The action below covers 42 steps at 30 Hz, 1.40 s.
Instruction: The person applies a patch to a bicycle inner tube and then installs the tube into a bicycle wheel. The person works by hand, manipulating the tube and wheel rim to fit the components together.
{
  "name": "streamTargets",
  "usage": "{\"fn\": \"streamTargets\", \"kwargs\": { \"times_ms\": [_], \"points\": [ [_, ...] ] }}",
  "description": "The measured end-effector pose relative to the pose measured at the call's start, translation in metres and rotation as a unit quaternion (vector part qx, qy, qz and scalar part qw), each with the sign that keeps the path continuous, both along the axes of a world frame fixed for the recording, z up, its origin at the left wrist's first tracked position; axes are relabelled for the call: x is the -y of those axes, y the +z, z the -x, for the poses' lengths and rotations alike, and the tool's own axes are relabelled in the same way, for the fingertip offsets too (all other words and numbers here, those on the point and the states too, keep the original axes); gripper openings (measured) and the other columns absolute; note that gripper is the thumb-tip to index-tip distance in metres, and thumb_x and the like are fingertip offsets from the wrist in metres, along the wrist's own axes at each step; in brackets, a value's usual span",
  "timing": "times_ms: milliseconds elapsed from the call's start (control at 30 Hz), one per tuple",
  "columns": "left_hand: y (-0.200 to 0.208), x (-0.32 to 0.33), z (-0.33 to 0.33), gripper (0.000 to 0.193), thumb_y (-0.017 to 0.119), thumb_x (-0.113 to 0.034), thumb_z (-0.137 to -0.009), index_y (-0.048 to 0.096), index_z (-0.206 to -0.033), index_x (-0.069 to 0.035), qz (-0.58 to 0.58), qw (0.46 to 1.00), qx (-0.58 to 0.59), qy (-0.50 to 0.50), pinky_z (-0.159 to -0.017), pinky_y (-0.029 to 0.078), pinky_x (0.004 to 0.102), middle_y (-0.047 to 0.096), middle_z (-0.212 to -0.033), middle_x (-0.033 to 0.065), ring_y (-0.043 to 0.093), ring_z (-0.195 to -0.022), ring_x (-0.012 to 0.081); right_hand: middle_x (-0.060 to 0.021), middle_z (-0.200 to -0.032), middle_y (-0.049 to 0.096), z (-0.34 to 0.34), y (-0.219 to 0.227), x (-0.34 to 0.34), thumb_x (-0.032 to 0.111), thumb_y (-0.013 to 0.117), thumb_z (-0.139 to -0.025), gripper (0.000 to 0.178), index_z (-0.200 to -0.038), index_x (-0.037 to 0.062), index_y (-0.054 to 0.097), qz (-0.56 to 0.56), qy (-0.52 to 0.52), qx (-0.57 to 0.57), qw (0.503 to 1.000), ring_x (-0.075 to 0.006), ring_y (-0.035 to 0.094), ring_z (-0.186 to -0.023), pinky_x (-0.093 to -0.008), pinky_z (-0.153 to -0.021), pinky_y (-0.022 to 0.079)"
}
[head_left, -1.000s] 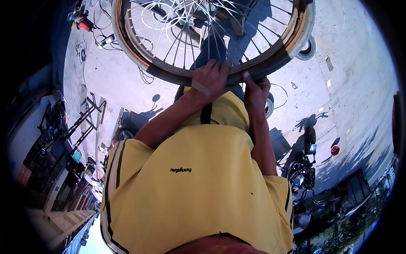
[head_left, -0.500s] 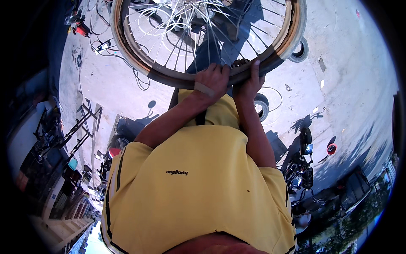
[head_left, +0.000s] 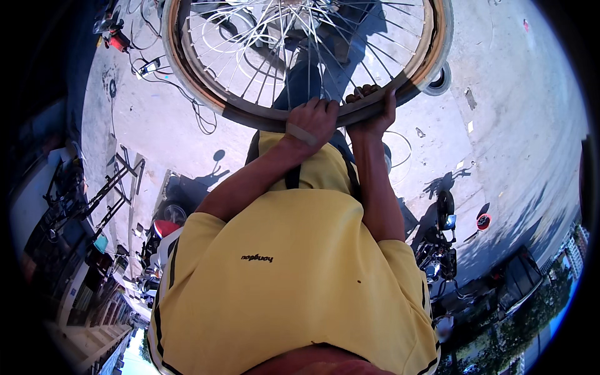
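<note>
A large spoked wheel with a tyre (head_left: 250,117) on its rim stands in front of me, its near edge toward my body and its top cut off by the frame. My left hand (head_left: 312,120) is closed over the near edge, fingers curled across tyre and rim. A pale strip lies across that wrist. Just to the right, my right hand (head_left: 374,119) grips the same edge from below. Its thumb points up along the outer side, while the fingertips show on the spoke side. Thin metal spokes (head_left: 253,78) run up to the hub (head_left: 300,5).
Beyond the wheel, another tyre (head_left: 440,81) lies on the concrete. Cables (head_left: 200,112) and a red tool (head_left: 117,40) are at the far left. A metal frame (head_left: 122,178) is on the left; a motorcycle (head_left: 445,250) and a red bucket (head_left: 484,221) are on the right.
My right hand has shifted slightly right along the tyre, and more of its fingers show over the rim. The left hand keeps its grip in nearly the same place.
</note>
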<state>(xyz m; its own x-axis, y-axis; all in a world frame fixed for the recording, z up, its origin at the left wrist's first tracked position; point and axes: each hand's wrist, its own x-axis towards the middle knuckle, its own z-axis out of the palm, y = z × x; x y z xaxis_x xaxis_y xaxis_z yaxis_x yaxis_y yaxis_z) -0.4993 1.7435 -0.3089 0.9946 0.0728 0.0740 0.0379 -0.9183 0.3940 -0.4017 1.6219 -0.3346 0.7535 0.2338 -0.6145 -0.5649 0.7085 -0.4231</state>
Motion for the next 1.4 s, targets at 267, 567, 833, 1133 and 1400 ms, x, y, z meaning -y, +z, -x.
{"fn": "streamTargets", "kwargs": {
  "times_ms": [267,567,833,1133,1400],
  "points": [
    [0.005,0.005,-0.006,0.04,0.079,-0.012,-0.073,0.06,-0.108,-0.006,0.005,0.999,-0.035,0.005,-0.064,0.057,0.0402,0.064,-0.088,0.0104,0.067,-0.085,0.0283,-0.0057,-0.088,0.058,-0.003,0.012,0.001,0.048,0.071,-0.093,0.041,-0.099,0.0096,0.058,0.0,-0.005,-0.026,1.0,-0.0212,0.056,-0.085,-0.0388,-0.076,0.047],
    [0.003,0.005,0.0,0.032,0.076,-0.013,-0.077,0.06,-0.104,-0.007,-0.013,1.0,0.001,0.012,-0.065,0.056,0.0406,0.065,-0.088,0.0096,0.068,-0.086,0.0277,-0.0021,-0.078,0.055,0.018,0.021,-0.024,0.032,0.074,-0.098,0.032,-0.104,0.0091,0.053,0.146,-0.088,-0.008,0.985,-0.0157,0.059,-0.064,-0.0321,-0.058,0.052],
    [0.0,0.006,-0.004,0.028,0.074,-0.013,-0.076,0.061,-0.101,-0.008,-0.045,0.999,-0.003,0.02,-0.062,0.055,0.0383,0.065,-0.084,0.0082,0.068,-0.084,0.0258,-0.0023,-0.077,0.056,0.008,0.028,-0.02,0.023,0.076,-0.094,0.025,-0.099,0.0072,0.056,0.17,-0.029,0.005,0.985,-0.0154,0.059,-0.066,-0.0318,-0.06,0.051],
    [0.004,0.003,0.001,0.018,0.069,-0.015,-0.082,0.065,-0.098,-0.008,-0.062,0.998,0.019,0.022,-0.061,0.052,0.0362,0.065,-0.079,0.0062,0.066,-0.082,0.0223,-0.0008,-0.089,0.059,0.019,0.035,-0.004,0.021,0.078,-0.094,0.028,-0.109,0.0066,0.059,0.132,0.022,-0.072,0.988,-0.014,0.06,-0.081,-0.0319,-0.073,0.05],
    [0.003,0.004,0.002,0.022,0.071,-0.015,-0.08,0.065,-0.099,-0.007,-0.073,0.996,0.046,0.015,-0.069,0.053,0.0376,0.063,-0.078,0.0074,0.064,-0.081,0.0243,-0.0033,-0.087,0.059,0.012,0.025,-0.002,0.02,0.077,-0.093,0.028,-0.106,0.0057,0.058,0.128,0.031,-0.024,0.991,-0.0161,0.06,-0.074,-0.0322,-0.066,0.05]
  ]
}}
